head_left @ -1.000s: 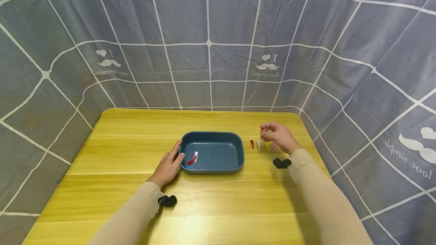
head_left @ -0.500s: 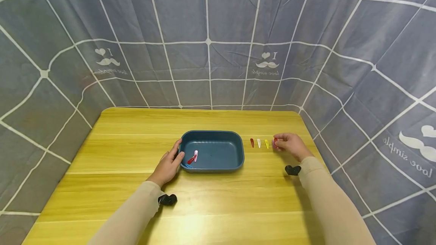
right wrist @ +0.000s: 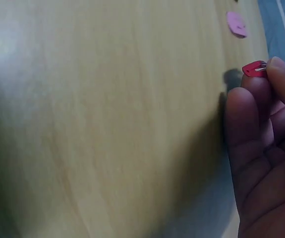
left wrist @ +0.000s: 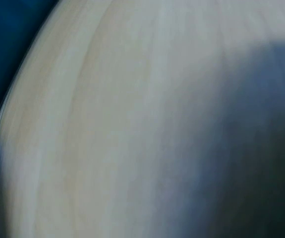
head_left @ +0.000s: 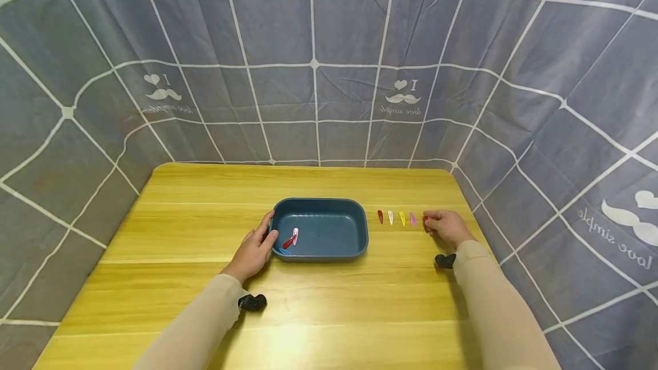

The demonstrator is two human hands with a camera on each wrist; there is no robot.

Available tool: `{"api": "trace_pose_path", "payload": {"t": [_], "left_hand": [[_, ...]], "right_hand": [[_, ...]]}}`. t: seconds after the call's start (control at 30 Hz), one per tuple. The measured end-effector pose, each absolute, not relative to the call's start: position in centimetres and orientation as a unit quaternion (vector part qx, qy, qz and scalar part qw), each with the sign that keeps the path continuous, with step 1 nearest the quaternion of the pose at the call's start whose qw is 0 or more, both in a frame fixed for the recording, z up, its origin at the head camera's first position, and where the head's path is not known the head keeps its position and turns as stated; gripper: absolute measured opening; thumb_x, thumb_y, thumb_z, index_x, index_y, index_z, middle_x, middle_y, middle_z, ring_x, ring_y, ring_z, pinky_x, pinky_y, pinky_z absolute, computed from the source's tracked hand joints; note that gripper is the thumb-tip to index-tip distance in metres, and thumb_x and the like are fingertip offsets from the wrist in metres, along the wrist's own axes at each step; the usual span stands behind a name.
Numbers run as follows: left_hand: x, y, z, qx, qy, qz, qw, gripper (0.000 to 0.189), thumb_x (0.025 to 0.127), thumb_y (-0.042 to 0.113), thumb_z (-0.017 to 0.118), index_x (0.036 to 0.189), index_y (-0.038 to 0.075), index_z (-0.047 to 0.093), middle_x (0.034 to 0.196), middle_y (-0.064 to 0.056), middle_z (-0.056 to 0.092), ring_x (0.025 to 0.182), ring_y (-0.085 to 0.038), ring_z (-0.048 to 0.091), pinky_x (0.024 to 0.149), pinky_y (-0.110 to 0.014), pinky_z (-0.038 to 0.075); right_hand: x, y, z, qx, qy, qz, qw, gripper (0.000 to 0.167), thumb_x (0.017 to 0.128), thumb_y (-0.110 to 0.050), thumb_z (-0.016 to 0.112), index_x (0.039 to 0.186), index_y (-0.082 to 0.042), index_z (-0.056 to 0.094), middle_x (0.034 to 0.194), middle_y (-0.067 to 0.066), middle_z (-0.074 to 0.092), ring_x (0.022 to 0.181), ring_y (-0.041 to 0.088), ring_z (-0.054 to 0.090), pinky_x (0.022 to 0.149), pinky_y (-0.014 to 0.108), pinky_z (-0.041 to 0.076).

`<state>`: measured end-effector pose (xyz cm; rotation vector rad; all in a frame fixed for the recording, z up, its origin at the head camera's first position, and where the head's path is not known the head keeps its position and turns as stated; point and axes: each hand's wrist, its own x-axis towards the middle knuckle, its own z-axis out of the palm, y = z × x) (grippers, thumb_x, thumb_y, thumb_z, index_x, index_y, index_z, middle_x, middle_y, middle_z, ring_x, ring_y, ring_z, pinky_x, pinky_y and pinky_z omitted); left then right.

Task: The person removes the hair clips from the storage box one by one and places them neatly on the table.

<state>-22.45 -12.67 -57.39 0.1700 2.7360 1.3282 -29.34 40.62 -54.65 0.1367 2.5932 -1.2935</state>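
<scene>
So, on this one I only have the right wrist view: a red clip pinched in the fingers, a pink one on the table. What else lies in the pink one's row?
Observer: In the head view, the row running from the pink clip toward the tray goes yellow clip, white clip, dark red clip.

Operator: I can't see the other hand. Where is it?

Observer: The left hand is on the tray's left rim.

Operator: Anything inside that tray?

Observer: Yes, a red piece and a pale pink clip overlap in the near left part, with something blue beside them, too small to make out.
</scene>
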Motion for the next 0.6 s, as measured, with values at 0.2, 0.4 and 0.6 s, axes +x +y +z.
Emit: {"api": "trace_pose_path", "payload": {"t": [0.2,0.4,0.6], "left_hand": [[-22.4,-12.6,-57.4,0.053,0.895,0.439,0.051,0.061,0.114,0.041,0.043,0.170,0.036,0.018,0.171,-0.014,0.035,0.158,-0.051,0.025,0.130,-0.066,0.010],[-22.5,-12.6,-57.3,0.060,0.898,0.434,0.047,0.061,0.114,0.043,0.042,0.170,0.035,0.018,0.169,-0.016,0.036,0.157,-0.051,0.027,0.130,-0.066,0.010],[-22.4,-12.6,-57.4,0.058,0.898,0.433,0.046,0.061,0.114,0.042,0.042,0.170,0.033,0.018,0.169,-0.018,0.037,0.157,-0.053,0.026,0.129,-0.068,0.010]], "right_hand": [[-29.8,40.5,-55.3,0.040,0.914,-0.389,0.104,0.040,0.107,-0.013,0.059,0.143,0.007,0.061,0.133,0.031,0.068,0.103,0.028,0.072,0.082,0.029,0.059],[-30.0,40.0,-55.8,0.040,0.925,-0.367,0.089,0.039,0.108,-0.013,0.057,0.141,0.007,0.062,0.135,0.028,0.068,0.122,0.044,0.066,0.104,0.051,0.054],[-30.1,39.6,-56.2,0.047,0.932,-0.348,0.083,0.039,0.109,-0.015,0.055,0.142,0.006,0.062,0.138,0.027,0.067,0.132,0.048,0.059,0.114,0.058,0.045]]}}
